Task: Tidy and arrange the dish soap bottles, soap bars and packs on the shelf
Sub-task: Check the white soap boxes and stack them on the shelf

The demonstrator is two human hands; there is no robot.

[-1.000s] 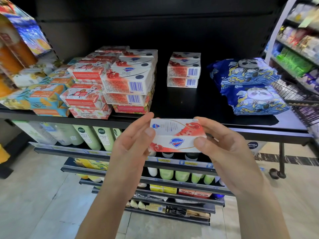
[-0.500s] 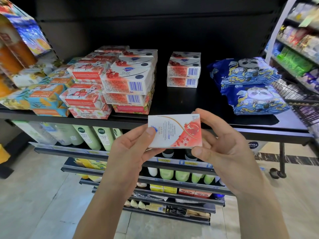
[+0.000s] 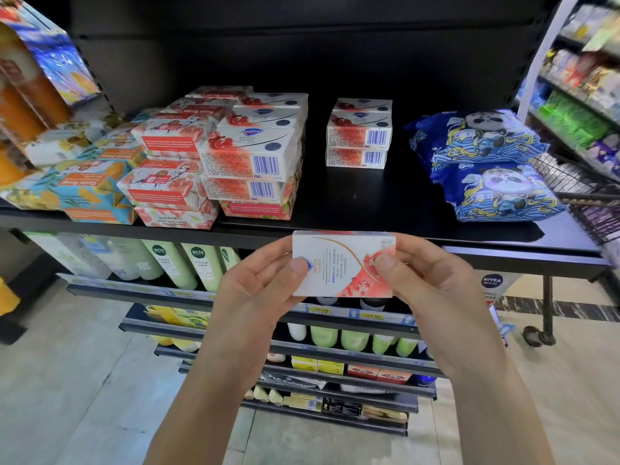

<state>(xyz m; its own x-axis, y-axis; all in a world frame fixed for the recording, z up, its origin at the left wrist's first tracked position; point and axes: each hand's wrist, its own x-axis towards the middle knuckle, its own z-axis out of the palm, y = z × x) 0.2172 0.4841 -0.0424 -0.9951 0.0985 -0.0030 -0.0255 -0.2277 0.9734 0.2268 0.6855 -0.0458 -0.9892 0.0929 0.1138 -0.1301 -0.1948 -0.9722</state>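
A white and red soap box [image 3: 342, 263] is held in front of the black shelf [image 3: 369, 203], just below its front edge. My left hand [image 3: 258, 290] pinches its left end with the thumb on the printed face. My right hand [image 3: 432, 283] pinches the right end the same way. On the shelf stands a small stack of matching soap boxes [image 3: 360, 134] in the middle. A larger pile of such boxes [image 3: 255, 156] and wrapped soap bars [image 3: 167, 176] fills the left side. Two blue panda packs [image 3: 486, 162] lie stacked on the right.
Orange and blue soap packs [image 3: 77, 193] sit at the far left of the shelf. Green bottles [image 3: 188, 263] line the tier below, with more goods on lower tiers. A wire basket rack [image 3: 590, 189] and another stocked shelf [image 3: 583, 78] stand to the right.
Both hands have turned the soap box over, so its back face with small print now faces me, and have shifted it slightly right and up toward the shelf edge.
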